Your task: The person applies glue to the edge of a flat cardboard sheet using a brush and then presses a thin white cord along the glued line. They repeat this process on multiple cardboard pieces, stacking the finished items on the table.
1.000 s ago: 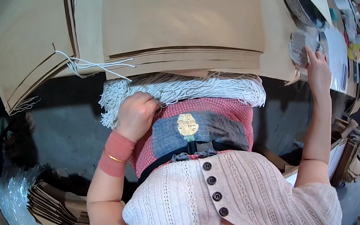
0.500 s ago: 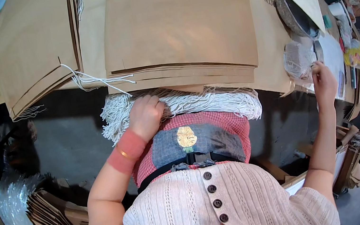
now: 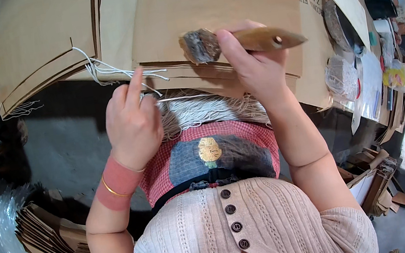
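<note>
My right hand [image 3: 259, 65] grips a wide paintbrush [image 3: 265, 38] by its wooden handle. The matted, dark bristle end points left, over the front part of a stack of brown paper sheets [image 3: 213, 0]. At the table's front edge, my left hand [image 3: 133, 119] is closed on one end of a white string [image 3: 184, 98], its index finger stretched forward. That string runs to the right, above a thick bundle of white strings [image 3: 199, 109] on my lap. More loose white strings [image 3: 117, 73] lie just beyond my left fingers, at the corner of the paper stacks.
Another stack of brown paper [image 3: 36, 42] lies to the left. On the right are a dark bowl [image 3: 340, 29] partly under a pale board [image 3: 348, 6], and a clear plastic bag [image 3: 340, 78]. Bundled clear plastic [image 3: 10, 247] and folded cardboard [image 3: 48, 235] are low at left.
My right hand has come from the table's right side to the middle, now with the paintbrush in it. My left hand has risen from the bundle, a string between its fingers.
</note>
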The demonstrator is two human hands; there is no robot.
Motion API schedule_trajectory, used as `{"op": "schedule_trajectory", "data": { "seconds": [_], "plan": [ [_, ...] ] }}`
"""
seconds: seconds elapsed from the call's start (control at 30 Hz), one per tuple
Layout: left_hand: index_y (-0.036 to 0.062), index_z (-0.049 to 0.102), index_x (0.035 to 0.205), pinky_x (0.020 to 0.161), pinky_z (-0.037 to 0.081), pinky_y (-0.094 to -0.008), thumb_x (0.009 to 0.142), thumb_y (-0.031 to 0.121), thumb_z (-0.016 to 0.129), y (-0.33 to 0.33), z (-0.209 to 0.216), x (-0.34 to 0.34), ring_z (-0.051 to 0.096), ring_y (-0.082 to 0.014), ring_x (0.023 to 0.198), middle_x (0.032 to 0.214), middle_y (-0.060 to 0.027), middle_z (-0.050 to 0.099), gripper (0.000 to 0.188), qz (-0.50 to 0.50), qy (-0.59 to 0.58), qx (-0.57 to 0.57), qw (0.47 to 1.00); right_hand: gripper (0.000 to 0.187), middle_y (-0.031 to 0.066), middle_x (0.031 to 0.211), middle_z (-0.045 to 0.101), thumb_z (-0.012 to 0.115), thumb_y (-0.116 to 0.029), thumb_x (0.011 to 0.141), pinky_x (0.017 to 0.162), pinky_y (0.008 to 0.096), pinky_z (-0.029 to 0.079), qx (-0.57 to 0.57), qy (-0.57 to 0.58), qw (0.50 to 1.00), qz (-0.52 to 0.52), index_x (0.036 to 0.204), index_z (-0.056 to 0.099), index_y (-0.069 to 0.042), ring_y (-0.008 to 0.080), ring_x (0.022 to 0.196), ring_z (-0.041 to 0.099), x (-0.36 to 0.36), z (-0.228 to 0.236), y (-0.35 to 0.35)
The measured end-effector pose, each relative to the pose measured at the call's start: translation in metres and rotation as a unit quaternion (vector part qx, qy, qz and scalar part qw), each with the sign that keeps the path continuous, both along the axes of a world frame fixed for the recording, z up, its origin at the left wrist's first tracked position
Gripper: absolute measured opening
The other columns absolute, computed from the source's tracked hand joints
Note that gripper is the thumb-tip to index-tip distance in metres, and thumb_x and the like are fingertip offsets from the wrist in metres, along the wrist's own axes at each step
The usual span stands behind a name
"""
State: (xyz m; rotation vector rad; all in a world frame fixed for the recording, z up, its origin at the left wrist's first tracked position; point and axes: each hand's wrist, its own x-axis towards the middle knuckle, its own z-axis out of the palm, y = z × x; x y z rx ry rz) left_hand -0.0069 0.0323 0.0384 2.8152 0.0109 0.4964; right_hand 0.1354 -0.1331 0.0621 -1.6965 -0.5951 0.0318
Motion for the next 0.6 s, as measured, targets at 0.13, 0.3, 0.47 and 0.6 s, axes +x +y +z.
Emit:
{"op": "schedule_trajectory", "data": {
  "seconds": [0.13, 0.3, 0.47, 0.6],
  "plan": [
    [-0.0030, 0.061, 0.068, 0.078, 0.046, -0.0358, 0.069, 0.010, 0.057, -0.003, -0.017, 0.038, 0.054, -0.0264, 0.090, 0.121, -0.0238, 0.057, 0.014, -0.056, 0.029, 0.028, 0.998, 0.016, 0.0055, 0.054, 0.060, 0.067, -0.011, 0.077, 0.049, 0.0269, 0.047, -0.066, -0.018, 0.998, -0.005, 0.068, 0.061, 0.002, 0.0110, 0.050, 0.058, 0.010, -0.010, 0.022],
    [-0.0025, 0.059, 0.066, 0.081, 0.047, -0.0364, 0.069, 0.007, 0.057, -0.007, -0.027, 0.050, 0.055, -0.0286, 0.088, 0.119, -0.0264, 0.057, 0.010, -0.040, 0.076, 0.068, 0.994, 0.023, 0.0106, 0.057, 0.061, 0.065, -0.018, 0.076, 0.052, 0.0312, 0.049, -0.181, -0.028, 0.979, -0.092, 0.065, 0.061, 0.001, 0.0214, 0.051, 0.062, 0.029, -0.020, -0.028],
    [-0.0023, 0.058, 0.066, 0.079, 0.048, -0.0364, 0.070, 0.007, 0.056, -0.011, -0.025, 0.054, 0.055, -0.0305, 0.086, 0.120, -0.0275, 0.056, 0.010, -0.047, 0.079, 0.094, 0.991, 0.027, 0.0156, 0.059, 0.061, 0.064, -0.021, 0.075, 0.053, 0.0366, 0.048, -0.329, -0.021, 0.919, -0.215, 0.062, 0.060, 0.002, 0.0277, 0.054, 0.063, 0.044, -0.011, -0.107],
    [-0.0035, 0.059, 0.065, 0.078, 0.048, -0.0372, 0.070, 0.005, 0.058, -0.011, -0.023, 0.052, 0.055, -0.0308, 0.087, 0.120, -0.0272, 0.056, 0.010, -0.048, 0.083, 0.094, 0.991, 0.028, 0.0181, 0.064, 0.062, 0.059, -0.025, 0.077, 0.058, 0.0434, 0.048, -0.442, -0.109, 0.865, -0.209, 0.065, 0.061, 0.001, 0.0358, 0.061, 0.061, 0.049, -0.009, -0.111]
  ]
}}
